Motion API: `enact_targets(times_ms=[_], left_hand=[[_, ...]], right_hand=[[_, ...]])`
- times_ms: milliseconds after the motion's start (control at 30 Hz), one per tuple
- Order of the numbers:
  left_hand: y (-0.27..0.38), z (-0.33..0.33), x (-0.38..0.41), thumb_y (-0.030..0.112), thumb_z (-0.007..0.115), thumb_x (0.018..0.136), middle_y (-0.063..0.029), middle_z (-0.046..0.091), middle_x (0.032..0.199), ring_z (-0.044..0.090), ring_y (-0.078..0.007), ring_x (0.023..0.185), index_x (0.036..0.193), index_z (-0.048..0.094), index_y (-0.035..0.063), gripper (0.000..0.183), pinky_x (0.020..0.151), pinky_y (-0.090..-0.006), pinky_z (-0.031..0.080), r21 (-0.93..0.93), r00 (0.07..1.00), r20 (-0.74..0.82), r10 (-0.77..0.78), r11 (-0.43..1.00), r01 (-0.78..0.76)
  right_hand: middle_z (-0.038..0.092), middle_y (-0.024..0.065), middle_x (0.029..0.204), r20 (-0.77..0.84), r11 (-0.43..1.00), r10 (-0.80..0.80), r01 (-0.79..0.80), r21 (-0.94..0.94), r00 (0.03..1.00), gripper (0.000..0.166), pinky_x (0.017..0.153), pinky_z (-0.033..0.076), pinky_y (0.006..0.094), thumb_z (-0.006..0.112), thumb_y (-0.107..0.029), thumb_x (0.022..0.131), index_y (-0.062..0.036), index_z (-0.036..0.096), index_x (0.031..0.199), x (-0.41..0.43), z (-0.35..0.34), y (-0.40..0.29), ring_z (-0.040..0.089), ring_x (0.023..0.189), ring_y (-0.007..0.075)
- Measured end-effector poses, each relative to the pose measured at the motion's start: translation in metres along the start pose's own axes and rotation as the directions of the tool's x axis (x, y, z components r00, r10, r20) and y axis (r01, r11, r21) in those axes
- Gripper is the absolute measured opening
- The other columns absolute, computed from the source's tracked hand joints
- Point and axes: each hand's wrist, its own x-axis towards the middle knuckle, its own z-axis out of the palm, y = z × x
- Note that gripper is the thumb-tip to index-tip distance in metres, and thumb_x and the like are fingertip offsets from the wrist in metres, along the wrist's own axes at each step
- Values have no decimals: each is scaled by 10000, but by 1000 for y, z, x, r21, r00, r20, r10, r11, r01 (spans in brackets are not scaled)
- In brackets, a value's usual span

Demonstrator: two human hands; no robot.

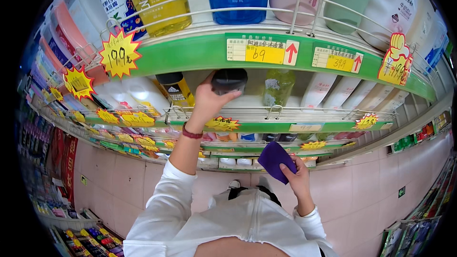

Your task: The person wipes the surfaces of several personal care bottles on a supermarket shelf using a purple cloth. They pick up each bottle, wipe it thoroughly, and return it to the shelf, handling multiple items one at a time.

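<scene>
My left hand (210, 100) reaches onto the second shelf and grips a dark bottle (229, 80) by its upper part, thumb in front. The black cap end faces me; the rest is hidden by the hand and the shelf edge. Just left of it stands a yellow-and-black Adidas bottle (175, 91). To the right is a clear green bottle (279, 87) with a whitish patterned label. Low in front of my body, my right hand (298, 175) holds a folded purple cloth (276, 161) between thumb and fingers, apart from the shelves.
Above, a wire rail (246, 7) and a green price strip (185, 55) front the top shelf, which holds a blue bottle (237, 0) and a yellow bottle (160, 3). White bottles (319, 87) stand further right. Starburst price tags (120, 53) stick out. Pink tiled floor (342, 192) lies below.
</scene>
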Motion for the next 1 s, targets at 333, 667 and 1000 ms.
enact_targets(times_ms=[333, 667, 1000], left_hand=[[27, 18, -71, 172, 739, 631, -141, 632, 974, 637, -279, 858, 1099, 538, 52, 523, 733, -363, 509, -77, 833, 240, 498, 865, -495], [-1, 57, -116, 158, 755, 595, -139, 615, 992, 610, -310, 889, 1053, 565, 46, 508, 750, -391, 486, -5, 868, 319, 381, 916, -401], [5, 67, -108, 140, 756, 614, -145, 611, 1010, 614, -302, 885, 1061, 545, 40, 503, 742, -345, 496, -98, 861, 393, 323, 946, -310]], right_hand=[[501, 155, 1097, -180, 801, -595, 563, -201, 783, 253, 871, 386, 319, 593, -2, 752, 34, 622, 1000, 0, 15, -88, 497, 989, 236], [460, 213, 1265, 318, 645, -659, 730, -226, 681, 395, 979, 342, 420, 589, -58, 749, 4, 560, 1138, -8, 32, -92, 447, 1159, 383], [520, 215, 1202, 165, 591, -707, 702, -397, 688, 359, 968, 366, 397, 535, -66, 810, 64, 519, 1144, -26, 12, -111, 457, 1173, 361]])
